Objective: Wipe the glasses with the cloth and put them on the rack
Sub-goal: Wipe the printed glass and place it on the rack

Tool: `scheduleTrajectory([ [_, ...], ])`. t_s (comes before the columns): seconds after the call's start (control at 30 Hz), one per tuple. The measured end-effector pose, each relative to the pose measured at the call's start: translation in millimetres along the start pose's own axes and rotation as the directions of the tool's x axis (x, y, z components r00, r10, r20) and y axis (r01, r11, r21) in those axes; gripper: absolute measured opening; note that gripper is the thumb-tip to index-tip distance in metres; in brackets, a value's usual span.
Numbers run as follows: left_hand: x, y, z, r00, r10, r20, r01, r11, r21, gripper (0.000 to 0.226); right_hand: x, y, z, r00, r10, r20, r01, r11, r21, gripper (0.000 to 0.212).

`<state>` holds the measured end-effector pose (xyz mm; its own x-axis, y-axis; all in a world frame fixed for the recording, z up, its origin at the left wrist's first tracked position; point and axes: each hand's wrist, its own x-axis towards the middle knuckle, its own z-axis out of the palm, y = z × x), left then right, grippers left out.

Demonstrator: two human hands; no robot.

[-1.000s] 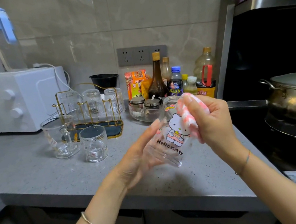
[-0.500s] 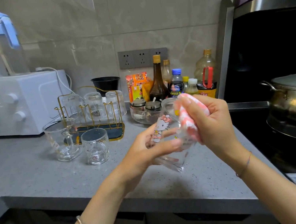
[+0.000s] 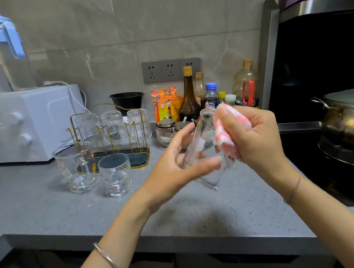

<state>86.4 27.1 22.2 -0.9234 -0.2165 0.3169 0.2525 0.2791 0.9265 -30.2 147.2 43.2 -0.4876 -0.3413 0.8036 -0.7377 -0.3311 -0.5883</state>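
My left hand [image 3: 176, 168] grips a clear printed glass [image 3: 206, 152], tilted above the grey counter with its mouth pointing up and away. My right hand [image 3: 254, 136] holds a pink-and-white cloth [image 3: 229, 135] pressed against the glass's right side. A gold wire rack [image 3: 112, 139] at the back left carries three ribbed glasses upside down. In front of the rack stand a clear handled mug [image 3: 75, 167] and a short glass [image 3: 115, 175], both upright on the counter.
A white appliance [image 3: 20, 125] sits far left with water bottles on top. Sauce bottles, snack packets and small jars [image 3: 190, 106] crowd the back wall behind my hands. A steel pot [image 3: 352, 116] rests on the black stove at right. The counter edge [image 3: 187, 240] runs below my wrists.
The glass has turned in my left hand, so its cartoon print now faces away. My left fingers shifted around it while the cloth stayed against its right side.
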Motion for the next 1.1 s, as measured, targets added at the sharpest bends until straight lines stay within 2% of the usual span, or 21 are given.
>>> scheduleTrajectory([
  [0.1, 3, 1, 6, 0.993, 0.099, -0.067, -0.073, 0.947, 0.314, 0.109, 2, 0, 1, 1.000, -0.013, 0.018, 0.015, 0.995, -0.094, 0.045],
  [0.13, 3, -2, 7, 0.989, 0.120, -0.082, -0.083, 0.928, 0.364, 0.110, 1, 2, 1, 1.000, -0.007, 0.015, 0.009, 0.995, -0.099, 0.047],
  [0.2, 3, -5, 7, 0.987, 0.138, -0.077, -0.103, 0.934, 0.343, 0.108, 0, 2, 2, 1.000, -0.007, 0.009, 0.008, 0.996, -0.085, 0.054],
  [0.27, 1, -5, 7, 0.992, 0.119, -0.051, -0.105, 0.971, 0.214, 0.097, 0, 1, 3, 1.000, 0.000, 0.013, 0.000, 0.998, -0.070, 0.055],
  [0.33, -2, -3, 6, 0.997, 0.083, 0.001, -0.083, 0.997, -0.012, 0.078, 1, 1, 3, 1.000, 0.021, 0.017, -0.020, 1.000, -0.010, 0.051],
  [0.4, -5, -2, 8, 0.998, 0.025, 0.063, -0.009, 0.969, -0.248, 0.066, 3, -1, 2, 0.998, 0.056, 0.025, -0.058, 0.993, 0.104, 0.049],
  [0.43, -6, -3, 9, 0.995, -0.011, 0.101, 0.049, 0.924, -0.380, 0.064, 3, -1, 3, 0.997, 0.078, 0.024, -0.081, 0.983, 0.165, 0.049],
  [0.5, -7, -6, 12, 0.979, -0.025, 0.202, 0.151, 0.753, -0.640, 0.067, 2, -2, 4, 0.993, 0.120, 0.003, -0.117, 0.963, 0.242, 0.053],
  [0.53, -7, -6, 13, 0.971, -0.001, 0.240, 0.177, 0.678, -0.714, 0.065, 0, -2, 4, 0.991, 0.135, -0.006, -0.129, 0.958, 0.256, 0.055],
  [0.6, -6, -9, 14, 0.964, 0.023, 0.264, 0.189, 0.637, -0.748, 0.058, -1, 0, 3, 0.987, 0.163, -0.011, -0.155, 0.956, 0.248, 0.050],
  [0.67, -5, -11, 14, 0.967, -0.004, 0.255, 0.190, 0.679, -0.709, 0.062, -3, 1, 1, 0.983, 0.184, -0.001, -0.179, 0.959, 0.221, 0.040],
  [0.73, -3, -10, 11, 0.976, -0.067, 0.207, 0.185, 0.756, -0.628, 0.077, -3, 1, -1, 0.983, 0.183, 0.011, -0.181, 0.962, 0.204, 0.037],
  [0.8, -2, -7, 6, 0.986, -0.105, 0.132, 0.151, 0.896, -0.417, 0.092, 0, -1, -4, 0.987, 0.157, 0.013, -0.157, 0.970, 0.186, 0.037],
  [0.87, -1, -1, 4, 0.994, -0.089, 0.060, 0.097, 0.984, -0.147, 0.105, 2, -2, -5, 0.996, 0.089, 0.024, -0.091, 0.990, 0.110, 0.040],
  [0.93, -1, 2, 7, 0.999, -0.051, -0.010, 0.051, 0.997, 0.060, 0.114, 4, -3, -3, 0.998, 0.027, 0.058, -0.028, 0.999, 0.016, 0.041],
  [1.0, -2, -1, 14, 0.998, 0.020, -0.067, -0.006, 0.980, 0.197, 0.114, 4, -2, -2, 0.998, 0.006, 0.067, -0.004, 1.000, -0.027, 0.042],
  [1.1, -2, -7, 17, 0.992, 0.085, -0.095, -0.069, 0.985, 0.159, 0.101, 3, -1, 0, 0.996, 0.006, 0.091, -0.004, 1.000, -0.027, 0.047],
])
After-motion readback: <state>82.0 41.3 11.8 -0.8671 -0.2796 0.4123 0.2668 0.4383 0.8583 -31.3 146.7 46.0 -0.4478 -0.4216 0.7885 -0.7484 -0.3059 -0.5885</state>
